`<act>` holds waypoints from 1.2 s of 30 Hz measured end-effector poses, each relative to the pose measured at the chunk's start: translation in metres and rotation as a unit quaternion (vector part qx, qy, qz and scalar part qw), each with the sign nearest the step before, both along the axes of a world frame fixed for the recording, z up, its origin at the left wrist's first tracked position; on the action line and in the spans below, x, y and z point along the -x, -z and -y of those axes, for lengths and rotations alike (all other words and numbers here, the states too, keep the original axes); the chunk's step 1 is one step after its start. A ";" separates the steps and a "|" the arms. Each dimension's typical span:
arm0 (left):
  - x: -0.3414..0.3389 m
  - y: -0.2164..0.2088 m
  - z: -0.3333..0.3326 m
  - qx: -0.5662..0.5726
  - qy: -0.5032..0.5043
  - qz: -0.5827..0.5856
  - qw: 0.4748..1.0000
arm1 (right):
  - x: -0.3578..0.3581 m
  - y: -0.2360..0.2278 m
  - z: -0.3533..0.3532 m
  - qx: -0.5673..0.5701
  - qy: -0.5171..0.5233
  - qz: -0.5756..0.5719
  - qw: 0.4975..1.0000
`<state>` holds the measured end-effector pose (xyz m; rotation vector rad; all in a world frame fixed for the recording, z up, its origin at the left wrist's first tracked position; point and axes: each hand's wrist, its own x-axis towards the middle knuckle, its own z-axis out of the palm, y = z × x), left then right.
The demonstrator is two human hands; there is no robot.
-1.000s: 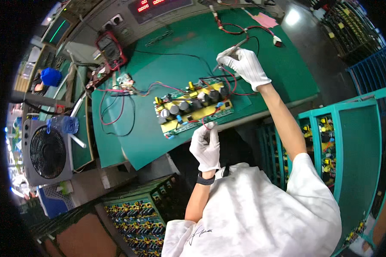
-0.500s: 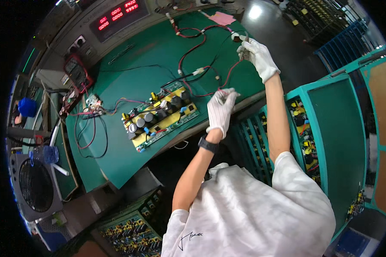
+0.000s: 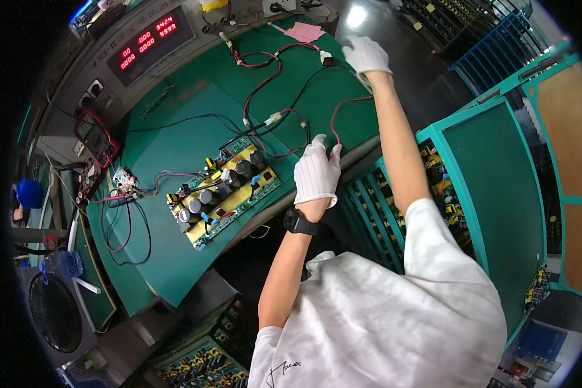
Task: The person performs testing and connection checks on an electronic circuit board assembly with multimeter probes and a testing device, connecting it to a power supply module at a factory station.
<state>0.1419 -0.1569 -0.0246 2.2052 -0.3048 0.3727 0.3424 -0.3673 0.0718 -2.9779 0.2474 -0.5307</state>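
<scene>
My left hand (image 3: 317, 169), in a white striped glove, is closed at the near edge of the bench, its thumb and fingers around a thin red wire (image 3: 334, 121). That wire loops up and right toward my right wrist, where its end is hidden. My right hand (image 3: 367, 55), also gloved in white, is stretched past the bench's right edge; its fingers are blurred, so I cannot tell whether they hold anything. Close to it lies a white connector (image 3: 326, 57) on a cable. Left of my left hand sits a circuit board (image 3: 225, 193) with capacitors and a yellow base.
A red multimeter (image 3: 96, 137) leans at the left, near a small board (image 3: 123, 180) with wires. Behind stands a panel with a red digital display (image 3: 150, 50). Pink paper (image 3: 304, 32) lies at the far edge. A green rack (image 3: 491, 187) of boards stands to the right.
My right hand has moved farther out, away from the connector beside it. My left hand has shifted slightly on the wire. The whole view has turned, moving the bench left.
</scene>
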 end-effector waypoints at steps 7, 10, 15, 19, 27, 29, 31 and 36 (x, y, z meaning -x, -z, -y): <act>-0.003 -0.027 0.015 -0.113 0.010 0.007 0.993 | -0.080 0.032 0.033 0.108 -0.272 -0.231 0.928; 0.010 -0.034 -0.004 -0.130 0.023 -0.025 0.991 | -0.084 0.033 0.031 0.131 -0.293 -0.218 0.922; 0.034 -0.045 -0.027 -0.068 0.040 0.008 0.997 | -0.088 0.021 0.020 0.154 -0.302 -0.154 0.928; 0.053 -0.056 -0.036 -0.083 0.044 0.018 0.995 | -0.096 0.010 0.018 0.181 -0.291 -0.203 0.917; 0.075 -0.068 -0.111 -0.041 -0.007 0.026 0.999 | -0.056 -0.015 -0.034 0.033 -0.312 -0.038 0.949; 0.064 -0.070 -0.136 0.016 -0.028 0.039 0.999 | 0.016 -0.028 -0.077 -0.185 -0.383 -0.032 0.905; 0.049 -0.070 -0.159 0.045 -0.041 0.066 0.996 | 0.059 -0.012 -0.093 -0.187 -0.405 -0.084 0.891; 0.000 -0.091 -0.173 -0.037 -0.009 0.112 0.993 | 0.089 0.019 -0.100 -0.087 -0.447 -0.070 0.888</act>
